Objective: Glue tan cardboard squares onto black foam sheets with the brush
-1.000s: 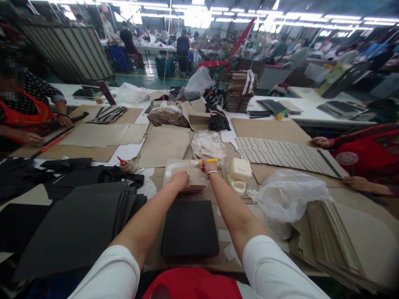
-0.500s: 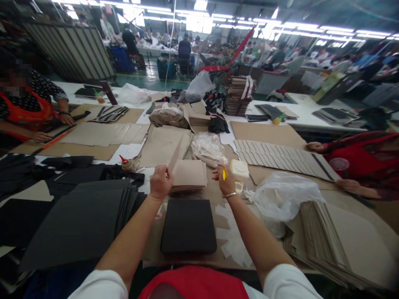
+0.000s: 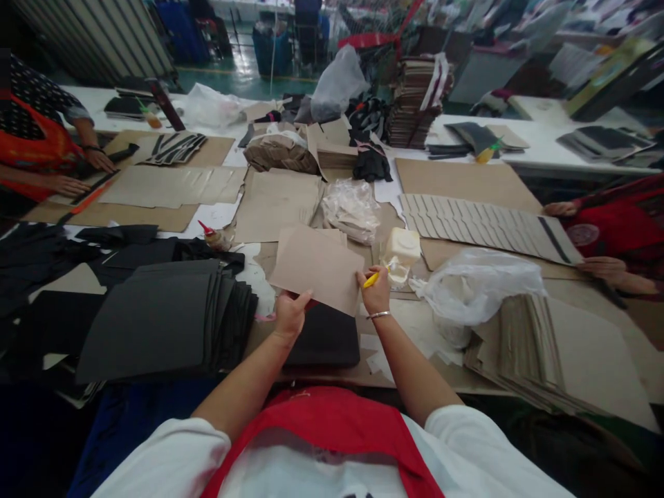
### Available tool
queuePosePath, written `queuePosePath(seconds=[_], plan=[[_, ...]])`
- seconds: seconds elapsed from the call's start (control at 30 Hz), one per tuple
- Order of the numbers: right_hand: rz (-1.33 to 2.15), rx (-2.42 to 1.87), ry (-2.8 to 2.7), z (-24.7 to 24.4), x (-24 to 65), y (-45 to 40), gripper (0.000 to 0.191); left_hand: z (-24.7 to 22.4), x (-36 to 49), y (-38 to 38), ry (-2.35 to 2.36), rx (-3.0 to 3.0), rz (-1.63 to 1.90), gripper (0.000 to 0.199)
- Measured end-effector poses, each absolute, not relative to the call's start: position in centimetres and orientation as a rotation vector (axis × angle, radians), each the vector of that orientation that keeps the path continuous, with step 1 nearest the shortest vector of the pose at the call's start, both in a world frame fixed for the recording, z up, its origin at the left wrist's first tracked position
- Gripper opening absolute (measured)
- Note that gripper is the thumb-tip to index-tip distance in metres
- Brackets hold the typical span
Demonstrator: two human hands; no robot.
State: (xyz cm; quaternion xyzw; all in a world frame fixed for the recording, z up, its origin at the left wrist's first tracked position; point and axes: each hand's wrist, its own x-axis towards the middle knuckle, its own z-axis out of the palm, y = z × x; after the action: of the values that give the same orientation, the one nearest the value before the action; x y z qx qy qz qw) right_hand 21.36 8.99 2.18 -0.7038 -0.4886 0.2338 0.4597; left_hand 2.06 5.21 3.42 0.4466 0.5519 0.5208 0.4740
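A tan sheet (image 3: 319, 266) is held face up and slightly tilted, its lower left edge pinched in my left hand (image 3: 291, 315). My right hand (image 3: 374, 290) is closed on a yellow tool (image 3: 371, 280) at the sheet's right edge; whether its fingers also touch the sheet is hard to tell. Under the sheet's near side lies a black rectangular pad (image 3: 324, 339). The tan stack (image 3: 335, 236) behind is mostly hidden by the sheet. Beyond my right hand stands a cream container (image 3: 403, 245) with a whitish open dish (image 3: 397, 271) before it.
Dark sheets (image 3: 150, 318) are piled at left, beside a red-tipped bottle (image 3: 214, 236). A clear plastic bag (image 3: 480, 283) and leaning tan sheets (image 3: 519, 346) lie at right. People's hands work at both sides, near a striped panel (image 3: 477, 225) on the right.
The sheet in my left hand has turned from edge-on to flat and come nearer, over the pad. My right hand has moved to its right edge. The view has tilted down.
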Motion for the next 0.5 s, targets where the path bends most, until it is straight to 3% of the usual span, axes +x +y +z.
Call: queuePosePath(seconds=[0.27,0.5], plan=[[0.877,-1.546,-0.967,0.5,23.5,5.8,0.035,4.2,1.6,3.1,1.199,0.947,1.254,0.056],[1.012,-1.636,-1.182,-1.8,27.3,1.6,0.041,-0.9,-3.5,0.5,1.574,0.953,0.935,0.040]])
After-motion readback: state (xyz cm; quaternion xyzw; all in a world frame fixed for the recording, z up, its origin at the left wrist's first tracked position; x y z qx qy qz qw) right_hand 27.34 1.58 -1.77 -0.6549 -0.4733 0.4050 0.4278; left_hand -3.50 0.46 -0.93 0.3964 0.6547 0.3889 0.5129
